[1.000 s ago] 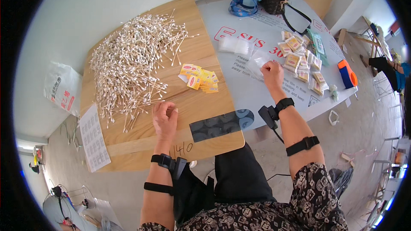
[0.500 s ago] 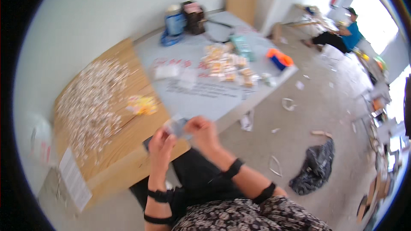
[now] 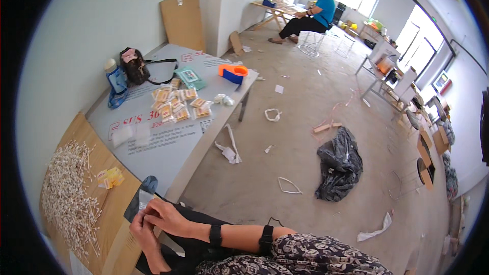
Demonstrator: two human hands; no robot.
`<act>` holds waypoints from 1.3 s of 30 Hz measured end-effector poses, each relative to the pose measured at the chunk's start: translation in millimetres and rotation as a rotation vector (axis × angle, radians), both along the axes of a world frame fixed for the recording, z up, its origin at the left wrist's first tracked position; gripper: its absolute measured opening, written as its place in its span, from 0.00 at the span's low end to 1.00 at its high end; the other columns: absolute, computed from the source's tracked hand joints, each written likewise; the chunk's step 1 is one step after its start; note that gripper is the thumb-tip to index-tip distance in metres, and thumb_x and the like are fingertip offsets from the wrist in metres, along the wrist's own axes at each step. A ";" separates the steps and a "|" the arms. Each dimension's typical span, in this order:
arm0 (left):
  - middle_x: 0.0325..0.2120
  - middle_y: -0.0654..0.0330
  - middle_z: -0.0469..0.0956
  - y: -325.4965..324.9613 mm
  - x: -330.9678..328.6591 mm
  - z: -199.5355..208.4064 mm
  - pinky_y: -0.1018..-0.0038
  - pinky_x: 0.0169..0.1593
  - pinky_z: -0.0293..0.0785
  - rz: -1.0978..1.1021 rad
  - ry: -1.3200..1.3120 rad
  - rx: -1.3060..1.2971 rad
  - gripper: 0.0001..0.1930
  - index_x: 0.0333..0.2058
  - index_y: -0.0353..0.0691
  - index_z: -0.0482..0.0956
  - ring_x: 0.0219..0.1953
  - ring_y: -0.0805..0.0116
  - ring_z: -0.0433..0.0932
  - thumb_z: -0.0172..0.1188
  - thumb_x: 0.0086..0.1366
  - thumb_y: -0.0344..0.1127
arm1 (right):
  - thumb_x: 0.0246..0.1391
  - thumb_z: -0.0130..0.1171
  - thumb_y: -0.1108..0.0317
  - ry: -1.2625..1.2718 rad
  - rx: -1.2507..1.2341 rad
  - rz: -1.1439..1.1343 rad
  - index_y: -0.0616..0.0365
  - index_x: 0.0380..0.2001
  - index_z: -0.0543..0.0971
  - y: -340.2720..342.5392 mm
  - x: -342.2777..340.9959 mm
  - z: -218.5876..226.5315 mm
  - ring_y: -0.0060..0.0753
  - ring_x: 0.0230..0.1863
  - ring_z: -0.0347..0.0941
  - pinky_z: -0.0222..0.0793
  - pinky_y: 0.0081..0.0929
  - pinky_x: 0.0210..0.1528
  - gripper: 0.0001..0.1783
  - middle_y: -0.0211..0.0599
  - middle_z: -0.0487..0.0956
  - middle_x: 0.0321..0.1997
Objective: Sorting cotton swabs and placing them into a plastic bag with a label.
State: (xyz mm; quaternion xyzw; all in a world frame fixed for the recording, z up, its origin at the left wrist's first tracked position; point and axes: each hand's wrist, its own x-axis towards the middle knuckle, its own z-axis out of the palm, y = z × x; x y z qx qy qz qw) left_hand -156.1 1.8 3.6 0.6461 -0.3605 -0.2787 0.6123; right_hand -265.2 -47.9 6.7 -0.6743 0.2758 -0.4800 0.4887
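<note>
My left hand [image 3: 144,235] and my right hand [image 3: 169,218] are close together over the near corner of the wooden board, both with fingers closed. Between them a small clear plastic bag [image 3: 144,198] sticks up past the fingertips; the part inside my grip is hidden. Left of my hands, a big loose pile of cotton swabs [image 3: 69,193] covers the wooden board [image 3: 113,209]. Some small yellow cards [image 3: 110,177] lie beside the pile. Farther off, on the grey-covered table [image 3: 178,155], are several filled clear packets [image 3: 175,106] with yellow cards inside.
Clear bags [image 3: 144,135], a blue bottle [image 3: 116,78], a dark handbag [image 3: 135,66], a teal wipes pack [image 3: 189,78] and an orange-and-blue object [image 3: 233,73] stand on the table. A black plastic bag [image 3: 340,165] lies on the floor. A seated person [image 3: 322,10] works farther back.
My view has swung to the right, so the tables sit lower and farther left. My hands, apart on either side of the clear bag before, have come together.
</note>
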 end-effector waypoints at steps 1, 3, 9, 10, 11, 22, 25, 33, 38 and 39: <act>0.22 0.61 0.77 0.3 -2.7 2.8 0.79 0.26 0.68 -0.019 0.003 -0.002 0.03 0.27 0.30 0.76 0.23 0.77 0.73 0.54 0.58 0.23 | 0.53 0.62 0.73 0.003 -0.002 -0.019 0.64 0.35 0.74 -1.1 -1.9 -2.0 0.35 0.32 0.75 0.71 0.29 0.34 0.09 0.41 0.74 0.29; 0.21 0.62 0.75 2.3 -5.4 7.0 0.79 0.24 0.66 -0.007 0.118 0.040 0.04 0.27 0.32 0.75 0.21 0.77 0.71 0.57 0.59 0.25 | 0.53 0.61 0.74 -0.018 0.082 0.059 0.64 0.35 0.74 -1.1 -4.4 -2.9 0.33 0.30 0.75 0.71 0.29 0.32 0.08 0.41 0.74 0.30; 0.22 0.65 0.71 22.8 11.5 2.0 0.79 0.25 0.65 0.042 0.115 0.085 0.10 0.28 0.35 0.75 0.24 0.76 0.69 0.59 0.63 0.36 | 0.55 0.61 0.70 0.026 0.269 0.115 0.66 0.30 0.75 7.8 3.6 -0.9 0.27 0.28 0.77 0.73 0.31 0.31 0.08 0.42 0.80 0.25; 0.26 0.63 0.74 31.6 22.4 -14.4 0.77 0.31 0.69 0.136 0.139 0.107 0.10 0.33 0.33 0.78 0.29 0.73 0.72 0.60 0.63 0.36 | 0.54 0.61 0.71 0.125 0.316 0.145 0.67 0.31 0.77 10.7 1.0 10.9 0.26 0.29 0.78 0.74 0.29 0.32 0.08 0.41 0.81 0.27; 0.30 0.60 0.77 28.7 17.2 -6.2 0.76 0.37 0.72 0.093 0.060 0.176 0.11 0.37 0.32 0.79 0.34 0.72 0.74 0.60 0.64 0.36 | 0.54 0.61 0.72 0.101 0.386 0.150 0.66 0.33 0.79 7.7 -2.5 11.9 0.26 0.31 0.78 0.75 0.27 0.33 0.07 0.39 0.82 0.29; 0.18 0.68 0.73 33.8 -7.8 26.7 0.84 0.22 0.61 0.078 0.461 -0.017 0.06 0.26 0.35 0.78 0.19 0.82 0.67 0.62 0.61 0.28 | 0.57 0.60 0.76 -0.127 0.583 0.313 0.64 0.31 0.78 11.9 -5.7 8.6 0.14 0.26 0.70 0.68 0.15 0.30 0.02 0.27 0.79 0.27; 0.18 0.69 0.72 33.4 -8.3 26.8 0.84 0.22 0.61 0.080 0.439 -0.006 0.06 0.25 0.36 0.78 0.19 0.83 0.66 0.62 0.62 0.28 | 0.56 0.60 0.76 -0.069 0.564 0.319 0.65 0.31 0.78 9.4 -7.9 11.4 0.13 0.27 0.70 0.67 0.15 0.29 0.02 0.25 0.78 0.27; 0.19 0.70 0.71 23.3 -16.1 27.5 0.84 0.23 0.60 0.066 0.469 -0.015 0.06 0.26 0.37 0.78 0.19 0.83 0.65 0.59 0.64 0.28 | 0.50 0.62 0.79 0.041 0.204 0.137 0.65 0.31 0.79 3.6 -14.5 16.8 0.24 0.25 0.73 0.69 0.23 0.28 0.04 0.37 0.77 0.25; 0.18 0.69 0.72 20.3 -12.2 34.1 0.84 0.22 0.60 0.041 0.572 -0.015 0.06 0.25 0.36 0.78 0.19 0.83 0.65 0.60 0.63 0.27 | 0.49 0.61 0.80 0.090 -0.035 0.111 0.65 0.29 0.78 -3.5 -15.0 14.1 0.35 0.24 0.75 0.68 0.28 0.27 0.02 0.45 0.78 0.27; 0.18 0.69 0.72 20.7 -10.0 34.4 0.84 0.22 0.60 0.023 0.578 0.013 0.06 0.25 0.35 0.78 0.19 0.82 0.65 0.60 0.62 0.26 | 0.49 0.61 0.79 0.112 -0.051 0.102 0.65 0.28 0.78 -3.7 -15.0 15.6 0.38 0.24 0.75 0.68 0.29 0.27 0.02 0.46 0.78 0.27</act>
